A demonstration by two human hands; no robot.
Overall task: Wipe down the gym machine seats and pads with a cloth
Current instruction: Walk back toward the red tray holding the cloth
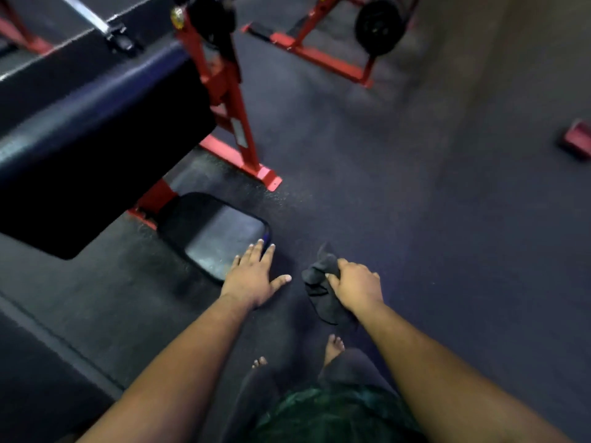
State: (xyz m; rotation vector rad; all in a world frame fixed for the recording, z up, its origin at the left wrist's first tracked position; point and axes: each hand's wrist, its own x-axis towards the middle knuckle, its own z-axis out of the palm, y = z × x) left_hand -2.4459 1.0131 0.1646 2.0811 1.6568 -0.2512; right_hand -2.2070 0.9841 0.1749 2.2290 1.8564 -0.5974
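A small dark seat pad (211, 233) of the red-framed machine sits low at centre left. My left hand (256, 276) lies flat with straight, spread fingers over the seat's near right corner. My right hand (358, 287) grips a crumpled dark grey cloth (319, 284), held in the air to the right of the seat, apart from it. A large dark blue arm pad (96, 123) slopes above the seat at the upper left.
The red steel frame (236, 123) stands behind the seat, its foot (268, 179) on the dark rubber floor. Another red frame with a black weight plate (379, 25) is at the top. A red object (577, 139) lies far right. My bare feet (334, 345) show below.
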